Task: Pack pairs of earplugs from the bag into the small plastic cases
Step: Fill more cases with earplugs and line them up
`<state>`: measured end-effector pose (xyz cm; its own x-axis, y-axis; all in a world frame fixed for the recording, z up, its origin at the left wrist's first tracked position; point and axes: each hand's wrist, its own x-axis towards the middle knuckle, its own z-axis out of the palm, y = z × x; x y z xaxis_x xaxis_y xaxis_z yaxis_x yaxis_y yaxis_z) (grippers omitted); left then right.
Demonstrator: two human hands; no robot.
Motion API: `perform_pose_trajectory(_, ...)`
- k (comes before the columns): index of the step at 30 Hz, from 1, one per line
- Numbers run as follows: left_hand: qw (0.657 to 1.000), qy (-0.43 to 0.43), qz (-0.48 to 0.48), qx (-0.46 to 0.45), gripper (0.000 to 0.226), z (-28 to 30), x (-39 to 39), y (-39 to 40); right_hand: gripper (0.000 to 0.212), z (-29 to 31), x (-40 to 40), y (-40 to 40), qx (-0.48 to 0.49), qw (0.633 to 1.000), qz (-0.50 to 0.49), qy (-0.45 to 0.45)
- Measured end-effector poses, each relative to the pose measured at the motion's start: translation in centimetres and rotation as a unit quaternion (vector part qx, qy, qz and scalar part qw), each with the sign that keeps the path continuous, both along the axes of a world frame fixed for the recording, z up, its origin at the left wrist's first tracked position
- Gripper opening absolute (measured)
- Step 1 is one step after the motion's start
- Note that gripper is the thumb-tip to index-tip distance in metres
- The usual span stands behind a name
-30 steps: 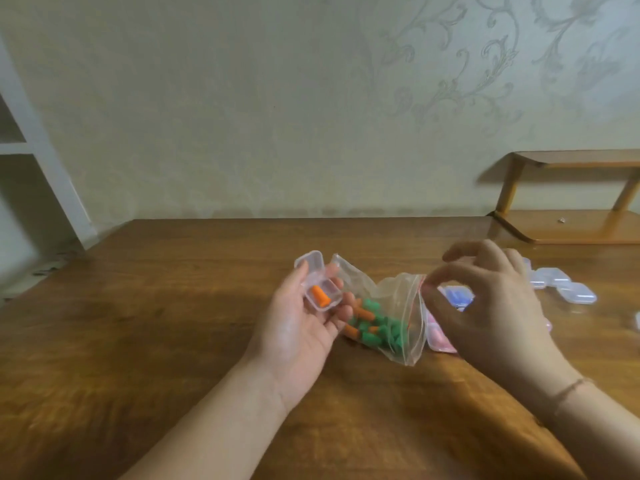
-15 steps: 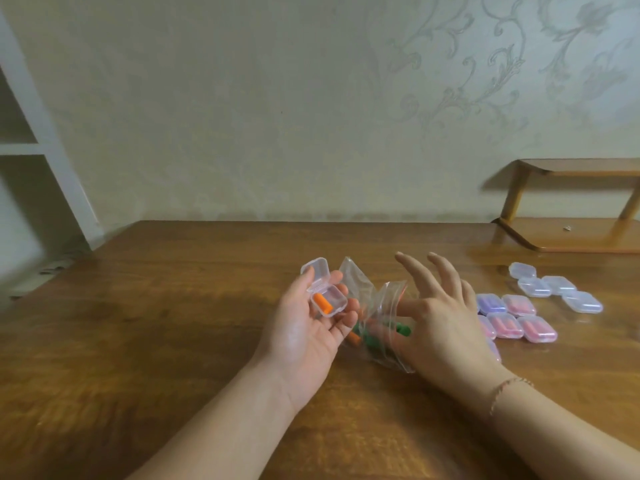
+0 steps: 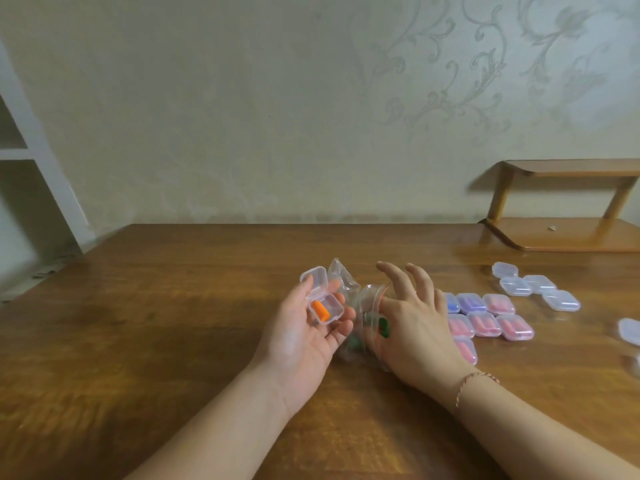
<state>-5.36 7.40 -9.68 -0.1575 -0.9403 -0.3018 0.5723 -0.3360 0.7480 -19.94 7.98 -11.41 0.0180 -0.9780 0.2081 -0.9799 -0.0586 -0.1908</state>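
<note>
While L hand [image 3: 298,336] cradles open case [image 3: 323,299], R hand [image 3: 415,327] digs in bag [image 3: 362,306], grip unclear.

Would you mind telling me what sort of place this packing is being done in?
Most likely a room in a home: a wooden table against a wall with scroll-patterned wallpaper, a small wooden shelf on the table's far right, and white shelving at left.

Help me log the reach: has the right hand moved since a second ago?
Yes. The right hand has dropped from above the zip bag's mouth into it, moving left, uncovering the filled cases on the table.
</note>
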Motion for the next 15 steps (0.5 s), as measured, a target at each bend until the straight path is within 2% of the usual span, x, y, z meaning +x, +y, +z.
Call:
perform_pose_trajectory(5,1.000,-0.014,-0.002,-0.001,0.038,-0.09,0.03,-0.08,0.035,-0.30,0.13,0.01,-0.024,1.000,-0.004,0.003)
perform_pose_trajectory(12,1.000,-0.022,-0.012,-0.005,0.038,-0.13,0.01,0.06,0.024,-0.09,0.47,0.32,-0.034,0.999,0.000,-0.003)
perform_pose_trajectory(15,1.000,-0.023,-0.015,-0.007,0.038,0.01,0.19,0.17,0.025,0.69,0.06,0.63,-0.045,0.999,0.004,-0.014)
